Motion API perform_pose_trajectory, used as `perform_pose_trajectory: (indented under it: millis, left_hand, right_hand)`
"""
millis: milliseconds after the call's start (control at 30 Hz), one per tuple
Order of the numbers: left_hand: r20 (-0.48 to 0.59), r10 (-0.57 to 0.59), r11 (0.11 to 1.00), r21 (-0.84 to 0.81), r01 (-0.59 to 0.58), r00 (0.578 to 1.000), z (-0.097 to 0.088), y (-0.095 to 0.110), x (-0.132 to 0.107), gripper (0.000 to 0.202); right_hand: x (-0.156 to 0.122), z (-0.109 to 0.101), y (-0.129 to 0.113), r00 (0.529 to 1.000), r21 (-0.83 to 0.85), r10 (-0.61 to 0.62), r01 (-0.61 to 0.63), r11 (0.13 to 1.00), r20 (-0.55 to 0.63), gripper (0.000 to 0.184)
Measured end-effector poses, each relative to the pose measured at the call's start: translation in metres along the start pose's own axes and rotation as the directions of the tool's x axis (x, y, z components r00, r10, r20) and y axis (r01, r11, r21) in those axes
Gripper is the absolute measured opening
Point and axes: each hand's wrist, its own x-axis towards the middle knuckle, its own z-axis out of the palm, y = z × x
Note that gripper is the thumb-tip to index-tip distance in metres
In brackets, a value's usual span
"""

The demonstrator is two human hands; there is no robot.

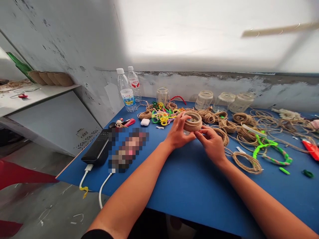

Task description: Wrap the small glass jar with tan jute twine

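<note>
We are holding the twine-wrapped jar [193, 124] above the desk [189, 186], near its middle. Our left hand [178, 132] is curling its fingers around the jar's left side, while our right hand [211, 142] is gripping the lower right with fingers drawn narrow; we cannot tell whether a strand is between them. Just beyond, bright fuzzy strands [163, 117] and twine coils [208, 116] are crowding the space toward the wall [159, 83]. To the right, we are seeing a loose twine coil [246, 162] near our forearm and a green loop [279, 161] beyond it. Four glass jars and two plastic bottles [127, 96] are standing along the back. On the left, a white case [145, 122], keys [121, 124] and a black device [98, 147] are lying, white cables [101, 191] trailing over the near edge. Between our forearms, bare blue surface is running to that edge; the left edge is slanting toward the bottles.
</note>
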Motion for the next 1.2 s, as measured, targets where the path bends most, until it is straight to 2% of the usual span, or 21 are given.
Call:
perform_pose_trajectory:
  millis: [1200]
  left_hand:
    - [-0.010,0.034,0.999,0.010,-0.034,0.999,-0.0004,0.0008,-0.0002,0.057]
  right_hand:
    - [0.0004,-0.0002,0.0000,1.000,-0.002,0.010,-0.010,1.000,0.002,0.040]
